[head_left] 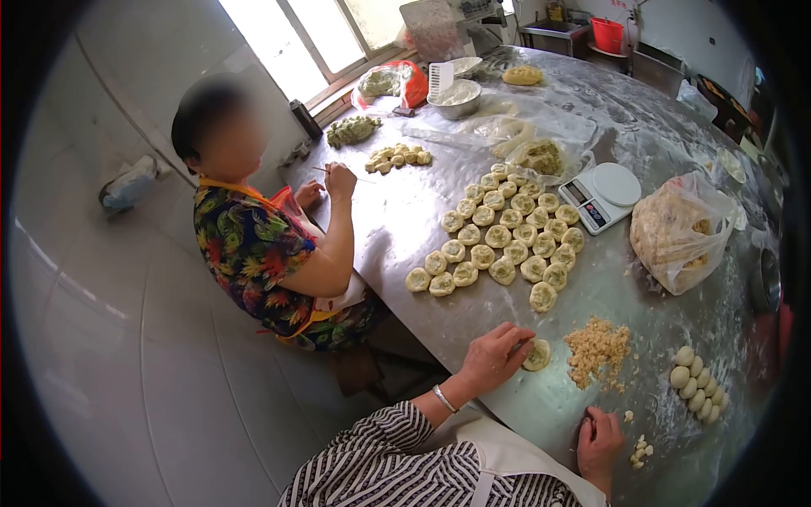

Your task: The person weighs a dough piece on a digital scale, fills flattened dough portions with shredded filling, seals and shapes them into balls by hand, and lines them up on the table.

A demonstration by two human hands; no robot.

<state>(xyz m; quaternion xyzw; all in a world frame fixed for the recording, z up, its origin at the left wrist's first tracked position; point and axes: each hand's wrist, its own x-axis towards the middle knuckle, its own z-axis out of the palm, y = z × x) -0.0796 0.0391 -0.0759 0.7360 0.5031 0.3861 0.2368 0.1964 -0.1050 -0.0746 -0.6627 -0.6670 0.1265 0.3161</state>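
Note:
My left hand [497,359], a silver bangle at its wrist, rests over the steel table with its fingers bent together at the edge of a flat dough round [536,355]. That round has a greenish filling in its middle. Beside it is a heap of tan crumbly filling [598,351]. My right hand [600,444] lies curled near the table's front edge; whether anything is inside its fingers is hidden. Close by it are a few small pale crumbs [641,452]. Several filled dough rounds [510,218] stand in rows beyond my left hand.
At right are pale dough balls [698,382], a plastic bag of filling [680,232] and a kitchen scale [601,196]. Another person [266,228] sits at left, holding a thin stick, near dough pieces [399,158]. A metal bowl [456,100] stands farther back.

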